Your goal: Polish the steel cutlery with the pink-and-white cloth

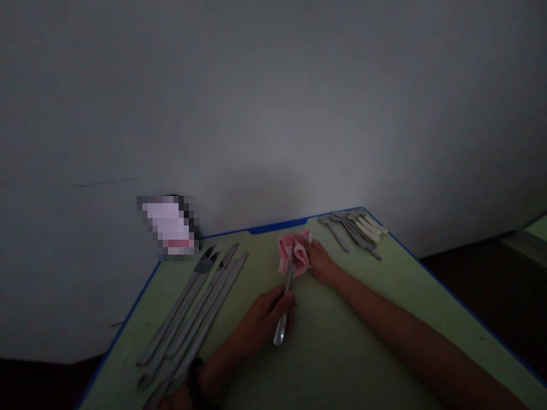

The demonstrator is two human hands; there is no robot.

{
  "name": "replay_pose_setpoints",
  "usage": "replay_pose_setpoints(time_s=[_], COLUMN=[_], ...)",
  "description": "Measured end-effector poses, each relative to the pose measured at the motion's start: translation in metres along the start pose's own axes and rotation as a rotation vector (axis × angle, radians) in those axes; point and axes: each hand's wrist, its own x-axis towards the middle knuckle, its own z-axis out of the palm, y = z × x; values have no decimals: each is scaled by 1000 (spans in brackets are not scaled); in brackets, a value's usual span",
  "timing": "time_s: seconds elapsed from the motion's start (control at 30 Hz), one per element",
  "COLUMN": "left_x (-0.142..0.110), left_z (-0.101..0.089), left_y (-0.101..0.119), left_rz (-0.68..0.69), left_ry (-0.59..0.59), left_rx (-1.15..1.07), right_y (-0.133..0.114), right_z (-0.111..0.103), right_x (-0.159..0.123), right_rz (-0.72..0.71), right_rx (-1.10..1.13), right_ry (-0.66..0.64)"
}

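Observation:
My left hand (271, 310) is closed around the shiny handle of a metal piece of cutlery (280, 330), held over the middle of the table. Its upper end runs into a pink and white cloth (286, 253), so I cannot tell its kind. My right hand (318, 259) pinches that cloth from the right side, folded around the cutlery. Left of my hands, several table knives (213, 285) lie side by side, blades pointing away. A cluster of spoons and other small cutlery (352, 230), some with white handles, lies near the far right corner.
The pale green table (342, 341) has a blue edge and its far side meets a grey wall (273, 114). A blurred-out, phone-like rectangle (171, 225) leans at the far left corner. Part of another table (536, 230) shows at the right.

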Motion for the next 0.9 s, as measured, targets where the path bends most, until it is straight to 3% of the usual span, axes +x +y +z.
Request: replay_pose_setpoints(time_s=[0.13,0.33,0.57,0.7,0.9], left_x=[1,4,2,6,8], left_z=[-2,-6,-7,-7,-12], left_y=[1,-3,4,5,10], left_rz=[8,8,12,4,-43], left_ry=[22,67,236,275,173], left_rx=[-35,-102,145,174,124], right_y=[2,0,-5,0,1], right_z=[2,5,2,-2,-2], right_x=[3,5,1,5,15], right_rz=[-62,-128,-66,53,239], right_rx=[-176,-321,-277,-166,292], right_ry=[8,121,3,-31,87])
